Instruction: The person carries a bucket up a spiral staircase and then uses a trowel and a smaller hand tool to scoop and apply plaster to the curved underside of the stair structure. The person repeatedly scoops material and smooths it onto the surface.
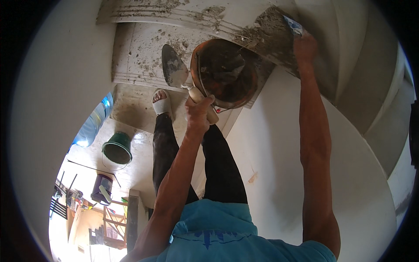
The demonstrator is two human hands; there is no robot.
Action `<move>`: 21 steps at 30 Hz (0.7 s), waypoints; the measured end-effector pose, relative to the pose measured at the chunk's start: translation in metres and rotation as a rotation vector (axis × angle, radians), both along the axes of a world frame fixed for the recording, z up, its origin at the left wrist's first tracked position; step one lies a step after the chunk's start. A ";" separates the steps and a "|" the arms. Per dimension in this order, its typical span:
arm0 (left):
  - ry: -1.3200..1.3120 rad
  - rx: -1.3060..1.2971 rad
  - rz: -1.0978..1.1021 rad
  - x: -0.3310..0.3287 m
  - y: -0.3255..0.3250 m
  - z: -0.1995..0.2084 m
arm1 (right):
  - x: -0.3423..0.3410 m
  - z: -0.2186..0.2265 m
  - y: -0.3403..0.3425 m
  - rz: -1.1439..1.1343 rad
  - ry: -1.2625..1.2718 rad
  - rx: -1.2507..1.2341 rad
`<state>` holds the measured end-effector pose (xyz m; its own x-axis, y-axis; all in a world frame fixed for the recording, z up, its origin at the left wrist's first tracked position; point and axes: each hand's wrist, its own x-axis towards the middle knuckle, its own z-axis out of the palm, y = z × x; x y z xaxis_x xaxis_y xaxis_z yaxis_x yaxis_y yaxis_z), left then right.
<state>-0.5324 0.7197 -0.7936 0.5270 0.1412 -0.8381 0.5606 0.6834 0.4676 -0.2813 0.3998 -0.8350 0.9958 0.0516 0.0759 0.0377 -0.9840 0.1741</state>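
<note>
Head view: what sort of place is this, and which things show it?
Probably a stairwell under construction or repair: dirty steps, a trowel in the left hand, and a brown bucket beside it.

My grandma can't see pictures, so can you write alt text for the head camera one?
A person's left hand grips a wooden-handled trowel, and the right hand holds what looks like a scraper at a mortar-smeared step. An orange-rimmed bucket sits beside the trowel; a green bucket stands lower down.
</note>
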 end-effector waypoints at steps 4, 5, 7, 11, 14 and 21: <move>-0.013 0.000 0.012 -0.001 0.000 0.001 | -0.008 0.008 0.016 0.046 0.032 0.114; -0.021 -0.013 0.028 0.000 -0.002 0.001 | -0.011 0.010 0.019 0.050 0.026 0.117; -0.040 -0.024 0.045 0.000 -0.003 0.001 | -0.017 0.014 0.026 0.058 0.014 0.123; -0.040 -0.036 0.040 0.000 -0.006 0.000 | -0.026 0.015 0.033 0.069 0.042 0.211; -0.015 -0.045 0.033 0.000 -0.004 0.000 | -0.040 0.019 0.048 0.104 0.127 0.155; -0.021 -0.048 0.026 0.001 0.000 0.005 | -0.130 0.037 0.115 0.302 0.359 0.331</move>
